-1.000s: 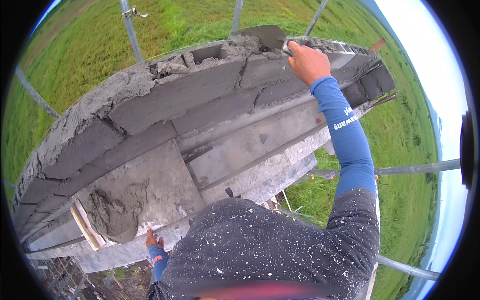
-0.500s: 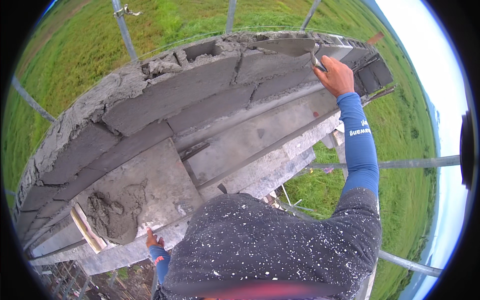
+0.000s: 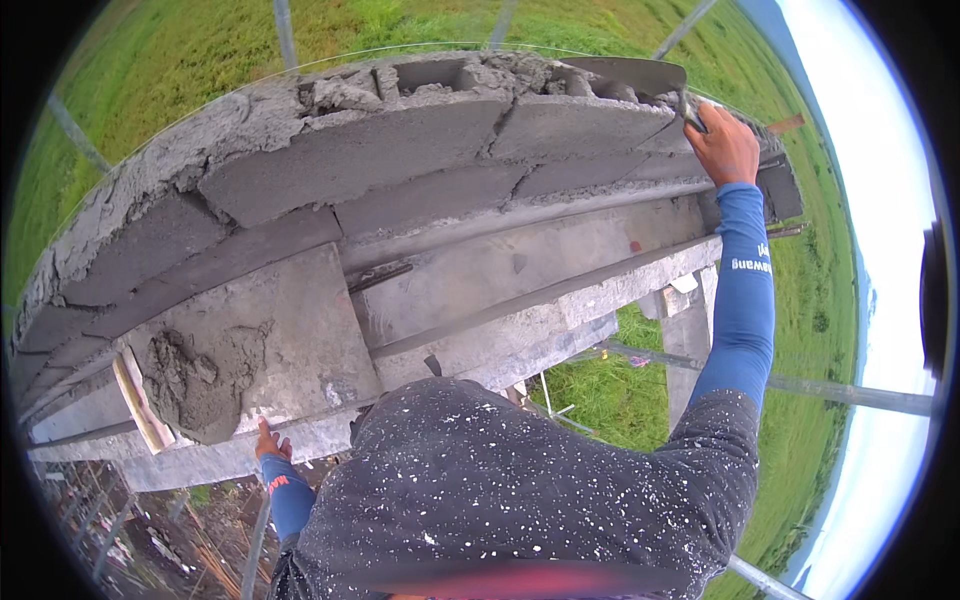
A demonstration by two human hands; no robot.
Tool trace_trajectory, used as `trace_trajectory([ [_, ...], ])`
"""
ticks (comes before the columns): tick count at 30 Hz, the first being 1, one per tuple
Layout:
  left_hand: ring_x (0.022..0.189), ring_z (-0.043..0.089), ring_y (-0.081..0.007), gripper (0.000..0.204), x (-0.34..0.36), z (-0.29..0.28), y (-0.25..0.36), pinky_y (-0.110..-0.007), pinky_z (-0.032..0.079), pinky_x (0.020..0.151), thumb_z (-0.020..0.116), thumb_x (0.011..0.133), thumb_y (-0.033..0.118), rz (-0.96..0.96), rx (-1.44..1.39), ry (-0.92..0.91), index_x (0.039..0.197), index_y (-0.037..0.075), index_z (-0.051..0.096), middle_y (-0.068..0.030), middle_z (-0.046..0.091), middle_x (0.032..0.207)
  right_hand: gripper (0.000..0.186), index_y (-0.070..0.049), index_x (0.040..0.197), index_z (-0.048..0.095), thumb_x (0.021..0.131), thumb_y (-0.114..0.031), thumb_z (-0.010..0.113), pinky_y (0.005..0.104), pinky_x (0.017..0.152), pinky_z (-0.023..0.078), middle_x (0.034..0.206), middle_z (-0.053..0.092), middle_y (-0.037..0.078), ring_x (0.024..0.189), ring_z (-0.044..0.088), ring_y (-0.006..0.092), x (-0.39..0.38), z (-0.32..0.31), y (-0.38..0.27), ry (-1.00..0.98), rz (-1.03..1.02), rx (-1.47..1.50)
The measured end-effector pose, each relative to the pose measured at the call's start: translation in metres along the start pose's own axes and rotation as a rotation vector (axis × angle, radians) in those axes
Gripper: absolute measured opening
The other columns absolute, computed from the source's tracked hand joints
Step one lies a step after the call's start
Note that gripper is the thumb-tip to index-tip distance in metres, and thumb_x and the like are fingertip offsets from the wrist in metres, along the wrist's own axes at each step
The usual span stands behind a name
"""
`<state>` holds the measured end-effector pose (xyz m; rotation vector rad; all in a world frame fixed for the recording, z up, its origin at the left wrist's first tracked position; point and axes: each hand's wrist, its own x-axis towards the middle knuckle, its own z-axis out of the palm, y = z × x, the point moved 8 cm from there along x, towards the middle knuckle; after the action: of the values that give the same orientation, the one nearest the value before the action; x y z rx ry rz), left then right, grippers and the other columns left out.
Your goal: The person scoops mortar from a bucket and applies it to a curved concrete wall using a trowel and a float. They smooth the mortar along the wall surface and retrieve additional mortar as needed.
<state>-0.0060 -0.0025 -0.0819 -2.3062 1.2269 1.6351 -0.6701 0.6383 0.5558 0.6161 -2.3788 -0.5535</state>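
My right hand [image 3: 726, 145] is closed around the handle of a trowel [image 3: 632, 74]. The metal blade lies over the top of a grey block wall [image 3: 350, 165], its tip pointing left; whether it touches the mortar is hard to tell. Below and to the left, a heap of wet mortar [image 3: 200, 390] rests on a flat grey board [image 3: 300, 310]. My left hand [image 3: 274, 442] is beside that heap at the board's near edge, index finger stretched out and nothing held. Rough mortar and open block hollows [image 3: 432, 75] show along the wall's top.
A thin string line [image 3: 400, 46] runs along the wall's far side. Metal scaffold pipes [image 3: 850, 393] stand around, with grass [image 3: 190, 70] beyond. A wooden strip [image 3: 143, 398] borders the board's left end. Planks [image 3: 480, 350] lie near me, with ground far below.
My right hand and the trowel have moved right along the wall top. The whole view has shifted a little; my left hand stays by the board's edge.
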Motion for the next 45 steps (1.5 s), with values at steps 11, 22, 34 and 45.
trace_trajectory([
  [11,0.072,0.068,-0.0205,0.075,0.007,0.004,-0.005,-0.036,0.051,0.054,0.082,0.078,0.067,0.258,0.006,0.152,0.103,-0.002,0.066,-0.0126,0.071,0.091,0.038,-0.004,0.108,0.063,0.095,-0.040,0.069,0.0569,0.084,0.053,0.102,0.073,0.026,0.099,0.069,0.0490,-0.107,0.037,-0.561,-0.978,-0.577,0.795],
  [22,0.082,0.064,-0.0268,0.071,-0.035,-0.003,0.015,-0.042,0.054,0.079,0.086,0.076,0.064,0.257,0.038,0.101,0.089,-0.001,0.062,-0.0170,0.068,0.085,0.053,0.007,0.138,0.048,0.099,-0.025,0.061,0.0494,0.060,0.055,0.089,0.070,0.023,0.066,0.070,0.0350,-0.175,-0.059,-0.896,-1.427,-0.757,1.045],
  [34,0.081,0.064,-0.0254,0.075,-0.027,-0.002,0.014,-0.042,0.054,0.076,0.086,0.074,0.067,0.308,0.059,0.090,0.092,-0.003,0.064,-0.0178,0.070,0.087,0.042,0.000,0.130,0.047,0.097,-0.020,0.064,0.0496,0.074,0.054,0.086,0.066,0.016,0.080,0.069,0.0366,-0.085,-0.120,-0.806,-0.812,-0.784,1.179],
  [45,0.076,0.060,-0.0241,0.066,-0.015,0.003,0.008,-0.041,0.052,0.071,0.087,0.077,0.058,0.300,0.008,0.077,0.088,-0.002,0.061,-0.0134,0.066,0.082,0.038,-0.002,0.128,0.050,0.097,-0.020,0.060,0.0553,0.090,0.053,0.117,0.069,0.027,0.105,0.068,0.0472,-0.107,-0.029,-0.794,-0.754,-0.616,0.950],
])
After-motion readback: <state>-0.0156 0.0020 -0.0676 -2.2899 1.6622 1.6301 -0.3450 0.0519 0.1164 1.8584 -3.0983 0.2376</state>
